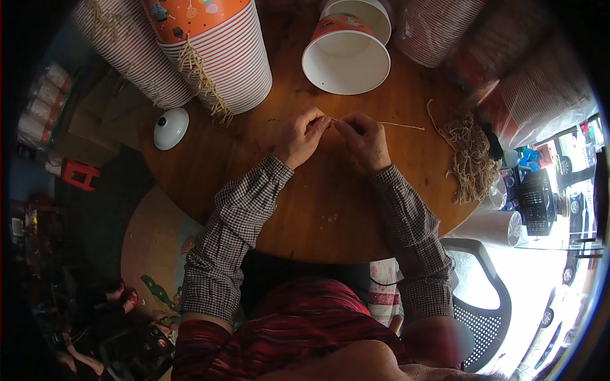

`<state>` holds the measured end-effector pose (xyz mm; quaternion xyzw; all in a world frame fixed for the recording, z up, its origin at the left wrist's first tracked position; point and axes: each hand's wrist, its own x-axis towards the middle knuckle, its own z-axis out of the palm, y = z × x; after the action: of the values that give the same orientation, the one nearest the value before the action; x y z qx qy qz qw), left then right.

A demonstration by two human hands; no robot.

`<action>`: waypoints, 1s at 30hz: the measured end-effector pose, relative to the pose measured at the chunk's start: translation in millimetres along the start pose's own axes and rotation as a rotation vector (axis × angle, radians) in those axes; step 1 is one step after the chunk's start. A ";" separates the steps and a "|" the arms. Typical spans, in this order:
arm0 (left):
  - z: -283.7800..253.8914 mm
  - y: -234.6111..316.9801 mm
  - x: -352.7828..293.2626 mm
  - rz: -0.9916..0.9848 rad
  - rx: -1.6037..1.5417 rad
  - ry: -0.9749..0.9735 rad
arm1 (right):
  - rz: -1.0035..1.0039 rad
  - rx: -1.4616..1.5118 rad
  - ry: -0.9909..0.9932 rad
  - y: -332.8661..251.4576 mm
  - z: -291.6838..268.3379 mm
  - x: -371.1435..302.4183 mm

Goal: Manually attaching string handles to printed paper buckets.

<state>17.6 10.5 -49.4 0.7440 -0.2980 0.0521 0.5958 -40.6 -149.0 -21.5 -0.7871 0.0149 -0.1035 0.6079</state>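
Above the middle of the round wooden table [318, 203], my left hand [301, 138] and my right hand [365, 140] almost meet at their fingertips. Both are closed in a pinch on one thin tan string [403, 126], whose free end sticks out to the right past my right hand. Between the fingers the string is mostly hidden. Beyond my hands, a white paper bucket [346, 63] with an orange printed outside lies with its open mouth toward me. A tangled heap of the same tan string [471, 155] lies at the table's right edge.
Nested bucket stacks [238, 70] with string loops hanging from them stand at the far left. A white lid [171, 129] lies beside them. Plastic-wrapped stacks [540, 95] crowd the far right. A grey chair [486, 286] stands right of me, a red stool [79, 174] left.
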 end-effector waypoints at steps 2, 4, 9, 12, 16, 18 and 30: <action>-1.1 -0.9 0.4 0.008 0.020 -0.013 | -0.012 -0.007 -0.001 2.2 -0.8 0.9; -0.6 -1.0 1.4 0.016 0.040 -0.026 | -0.024 -0.015 -0.002 3.1 -1.6 1.2; 0.6 1.7 0.7 0.032 0.021 0.010 | 0.018 -0.017 -0.008 -0.7 -1.6 0.5; 0.7 3.1 1.0 0.014 0.027 0.003 | 0.023 -0.022 0.005 1.8 -0.8 0.5; 0.0 0.9 0.7 -0.012 -0.002 0.001 | 0.009 -0.013 -0.006 0.3 -1.0 0.0; -0.1 0.1 0.7 0.014 0.005 0.022 | -0.021 -0.073 -0.037 -4.3 -2.3 -1.1; -0.3 13.6 3.6 0.124 0.155 0.075 | -0.032 0.026 0.076 11.7 -12.6 10.8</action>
<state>13.7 7.9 -36.2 0.7657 -0.3159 0.1394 0.5427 -31.1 -165.7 -28.2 -0.7748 0.0240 -0.1433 0.6153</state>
